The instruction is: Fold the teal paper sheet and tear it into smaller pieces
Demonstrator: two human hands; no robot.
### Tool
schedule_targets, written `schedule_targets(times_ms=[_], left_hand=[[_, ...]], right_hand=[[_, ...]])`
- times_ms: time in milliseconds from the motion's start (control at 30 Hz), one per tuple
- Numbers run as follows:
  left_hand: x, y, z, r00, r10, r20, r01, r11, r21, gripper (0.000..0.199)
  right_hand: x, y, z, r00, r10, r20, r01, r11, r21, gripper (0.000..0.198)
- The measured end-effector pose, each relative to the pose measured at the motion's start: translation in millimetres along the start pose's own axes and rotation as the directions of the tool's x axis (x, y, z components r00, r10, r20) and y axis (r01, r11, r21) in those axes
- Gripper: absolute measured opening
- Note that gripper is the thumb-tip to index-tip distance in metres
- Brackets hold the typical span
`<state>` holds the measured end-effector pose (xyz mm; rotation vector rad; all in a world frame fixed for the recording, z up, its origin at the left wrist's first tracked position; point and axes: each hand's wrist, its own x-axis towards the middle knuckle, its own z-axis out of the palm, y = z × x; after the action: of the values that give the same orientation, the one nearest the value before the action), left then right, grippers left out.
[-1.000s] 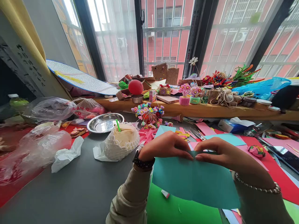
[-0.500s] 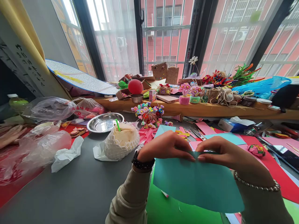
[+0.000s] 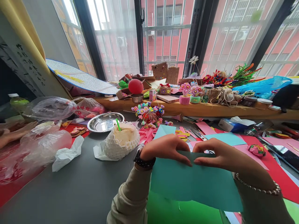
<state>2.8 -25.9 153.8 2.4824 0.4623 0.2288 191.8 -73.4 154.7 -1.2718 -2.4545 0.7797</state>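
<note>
A teal sheet of paper (image 3: 193,183) hangs from both my hands, held up above a green sheet (image 3: 184,213) on the table. My left hand (image 3: 168,149) pinches its top edge near the middle, thumb on the near side. Close beside it, my right hand (image 3: 213,152) pinches the same edge, the thumbtips a little apart. A slight notch or crease shows in the edge between them. Beyond my hands lie scissors (image 3: 198,134) and a light blue sheet (image 3: 225,139). The fingertips behind the paper are hidden.
To the left stands a coconut with a green straw (image 3: 122,138) in white foam netting, near a metal plate (image 3: 105,122). Pink strips and a bunch of yarn flowers (image 3: 149,113) lie ahead. Another person's hand (image 3: 15,132) is at the far left, by plastic bags (image 3: 50,146).
Both hands have shifted slightly left and their thumbs have moved a little apart. The paper's lower edge has risen somewhat. The other person's hand at the left has moved.
</note>
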Motion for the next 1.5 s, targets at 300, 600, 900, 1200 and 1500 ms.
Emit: schedule_targets(times_ms=[300, 600, 900, 1200, 1500], left_hand=[[-0.7, 1.0, -1.0, 1.0, -0.003, -0.018, 0.005, 0.994, 0.111, 0.021], [-3.8, 6.0, -2.3, 0.998, 0.002, -0.068, 0.009, 0.988, 0.154, 0.021], [-7.0, 11.2, -2.8, 0.996, 0.028, -0.09, -0.016, 0.991, 0.134, 0.02], [-5.7, 6.2, 0.5, 0.99, -0.049, -0.134, 0.075, 0.977, 0.199, 0.02], [-5.9, 16.4, -0.3, 0.993, -0.029, -0.112, 0.053, 0.975, 0.216, 0.017]], right_hand=[[0.3, -0.8, 6.0, 0.998, 0.055, -0.008, -0.056, 0.995, -0.08, 0.025], [-2.3, -4.1, 3.6, 0.999, 0.042, -0.012, -0.043, 0.998, -0.044, 0.025], [-3.7, -6.0, 0.7, 0.999, 0.036, 0.002, -0.036, 0.999, 0.027, 0.03], [1.1, -0.7, 5.1, 1.0, -0.001, -0.019, -0.001, 0.996, -0.087, 0.021], [-4.3, -4.2, 7.3, 1.0, 0.008, 0.017, -0.007, 0.997, -0.071, 0.021]])
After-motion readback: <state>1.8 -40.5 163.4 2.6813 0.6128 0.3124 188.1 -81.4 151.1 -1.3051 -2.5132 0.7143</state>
